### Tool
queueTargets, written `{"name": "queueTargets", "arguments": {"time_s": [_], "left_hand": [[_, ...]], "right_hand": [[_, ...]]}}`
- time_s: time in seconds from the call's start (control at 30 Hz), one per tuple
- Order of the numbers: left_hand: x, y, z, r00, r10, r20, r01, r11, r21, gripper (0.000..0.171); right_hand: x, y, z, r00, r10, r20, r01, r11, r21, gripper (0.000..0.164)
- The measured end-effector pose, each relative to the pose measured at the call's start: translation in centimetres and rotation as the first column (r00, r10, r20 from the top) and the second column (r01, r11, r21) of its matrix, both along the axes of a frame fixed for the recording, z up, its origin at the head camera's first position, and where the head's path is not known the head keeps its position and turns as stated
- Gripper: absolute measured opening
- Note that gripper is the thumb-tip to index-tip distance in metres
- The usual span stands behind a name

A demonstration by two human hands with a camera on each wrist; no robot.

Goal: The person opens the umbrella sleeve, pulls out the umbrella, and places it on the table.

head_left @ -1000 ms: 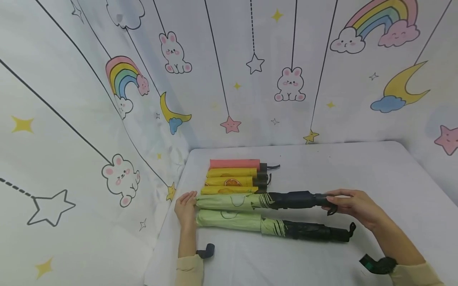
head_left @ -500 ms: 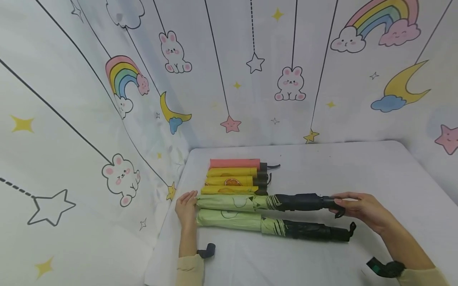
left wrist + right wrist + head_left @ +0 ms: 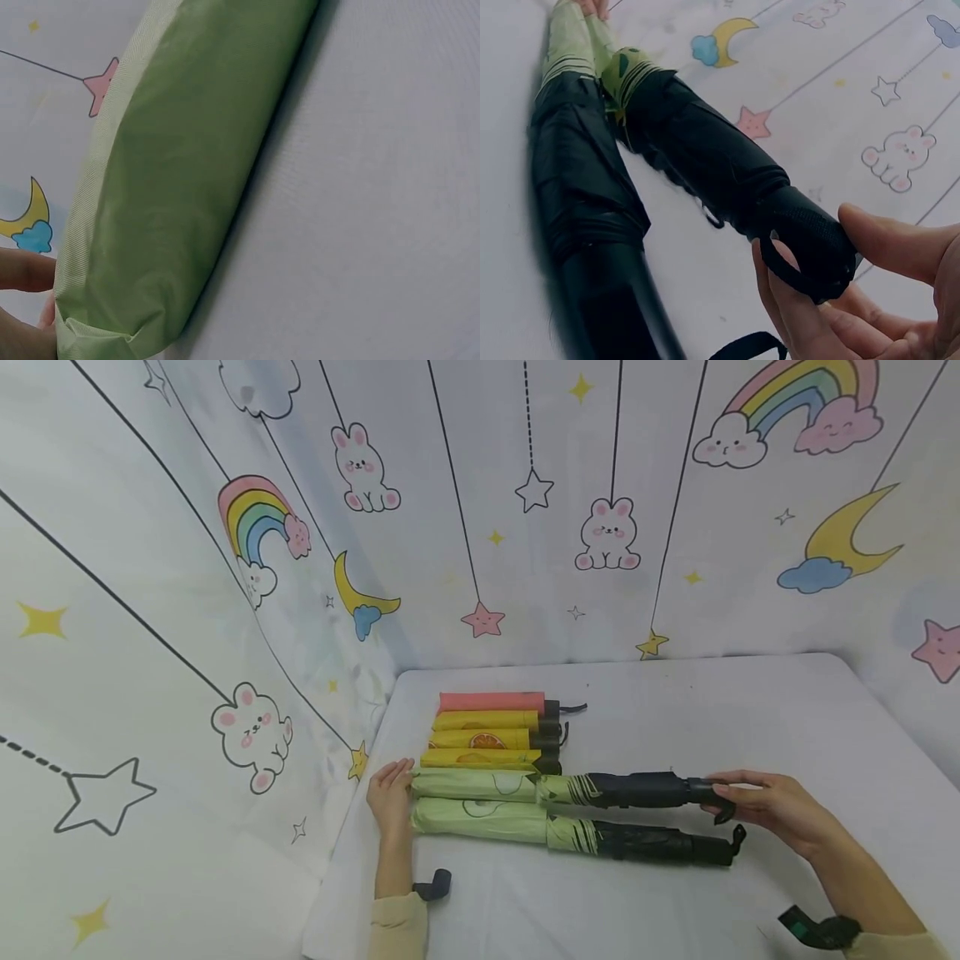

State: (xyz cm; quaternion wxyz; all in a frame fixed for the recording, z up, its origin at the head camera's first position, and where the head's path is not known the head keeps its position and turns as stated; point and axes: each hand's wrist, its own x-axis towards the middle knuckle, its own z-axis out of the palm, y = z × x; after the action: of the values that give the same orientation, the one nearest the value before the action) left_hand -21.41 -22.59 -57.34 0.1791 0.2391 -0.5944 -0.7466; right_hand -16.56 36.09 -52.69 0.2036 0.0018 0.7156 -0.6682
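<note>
Two folded umbrellas with black handles and green sleeves lie side by side. The rear umbrella (image 3: 637, 789) extends out of its sleeve (image 3: 472, 784) to the right, showing black fabric with green stripes. My right hand (image 3: 780, 806) pinches its black handle (image 3: 802, 232) between thumb and fingers, with a wrist loop hanging there. My left hand (image 3: 390, 793) pinches the left end of the rear sleeve. Nearer the front lies the second umbrella (image 3: 652, 844), its sleeve (image 3: 180, 172) filling the left wrist view and its handle running past my right hand.
Behind them lie several shorter sleeved umbrellas: a pink one (image 3: 491, 702) and yellow ones (image 3: 487, 739) with fruit prints. White cloth covers the table (image 3: 750, 718). A printed curtain (image 3: 547, 585) stands along the back and left.
My right hand has moved right and slightly nearer, drawing the rear umbrella's handle along, so more of its black part shows. The left hand stays at the sleeve's end.
</note>
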Motion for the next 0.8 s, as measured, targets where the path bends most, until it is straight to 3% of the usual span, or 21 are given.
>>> {"name": "queueTargets", "arguments": {"time_s": [0.27,0.8], "left_hand": [[0.1,0.2,0.2,1.0,-0.006,0.001,0.006,1.0,0.011,0.047],[0.1,0.1,-0.1,0.999,-0.04,0.028,0.04,0.999,-0.001,0.047]], "right_hand": [[0.0,0.7,-1.0,0.999,0.048,0.015,-0.048,0.998,-0.041,0.025],[-0.3,1.4,-3.2,0.994,0.077,0.083,-0.067,0.991,-0.119,0.027]]}}
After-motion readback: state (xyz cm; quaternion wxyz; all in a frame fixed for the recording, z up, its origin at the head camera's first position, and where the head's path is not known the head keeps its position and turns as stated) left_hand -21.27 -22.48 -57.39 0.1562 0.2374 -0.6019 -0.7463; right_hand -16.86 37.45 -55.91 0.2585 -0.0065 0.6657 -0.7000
